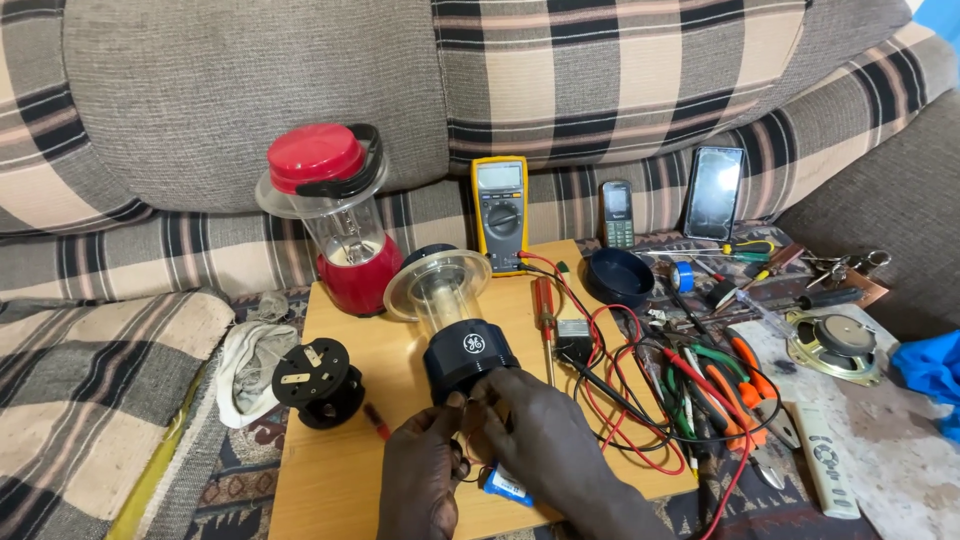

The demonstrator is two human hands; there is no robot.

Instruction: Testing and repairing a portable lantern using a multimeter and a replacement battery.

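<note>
A dark blue lantern (pixel 455 330) with a clear globe lies tilted on the wooden board (pixel 340 460), its base toward me. My left hand (pixel 425 470) and my right hand (pixel 535 430) meet at the lantern's base, fingers pinched around thin wires there. A small blue battery (pixel 508 485) lies just under my right hand. A black round base cover (pixel 315 380) with metal contacts sits to the left on the board.
A red lantern (pixel 335 215) stands at the board's back. A yellow multimeter (pixel 500 210) leans on the sofa, its red and black leads (pixel 620 390) spread right. Screwdrivers, pliers (pixel 745 380), a speaker (pixel 835 345), a remote (pixel 825 460), two phones and a rag (pixel 250 360) surround the board.
</note>
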